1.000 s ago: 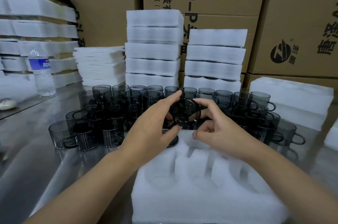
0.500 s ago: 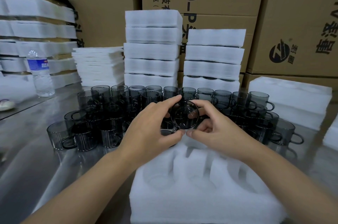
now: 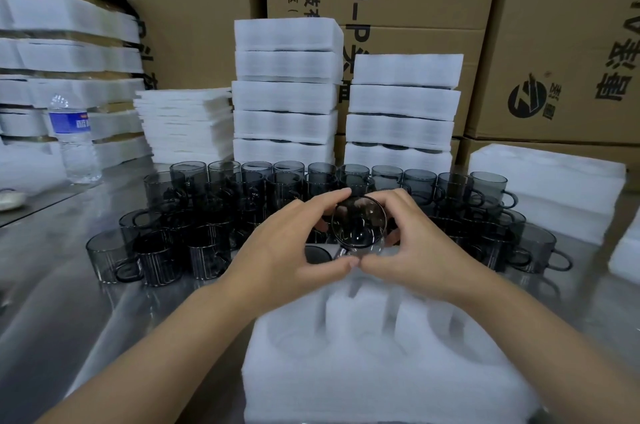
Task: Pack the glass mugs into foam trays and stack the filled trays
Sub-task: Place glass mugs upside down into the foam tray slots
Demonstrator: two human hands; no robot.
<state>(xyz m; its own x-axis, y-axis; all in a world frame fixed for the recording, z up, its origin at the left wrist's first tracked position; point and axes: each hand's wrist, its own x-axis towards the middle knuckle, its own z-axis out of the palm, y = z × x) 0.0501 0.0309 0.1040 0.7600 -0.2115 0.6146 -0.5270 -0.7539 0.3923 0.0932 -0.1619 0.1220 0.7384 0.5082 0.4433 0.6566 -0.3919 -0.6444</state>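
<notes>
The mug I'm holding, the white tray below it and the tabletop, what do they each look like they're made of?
The mug: smoky grey glass, glossy; see-through with bright highlights. The tray: soft white foam, matte, with fuzzy edges round its pockets. The tabletop: probably stainless steel, brushed; it gives blurred grey reflections.

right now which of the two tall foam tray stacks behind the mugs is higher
The left stack, five trays high; the right stack beside it has only four.
</notes>
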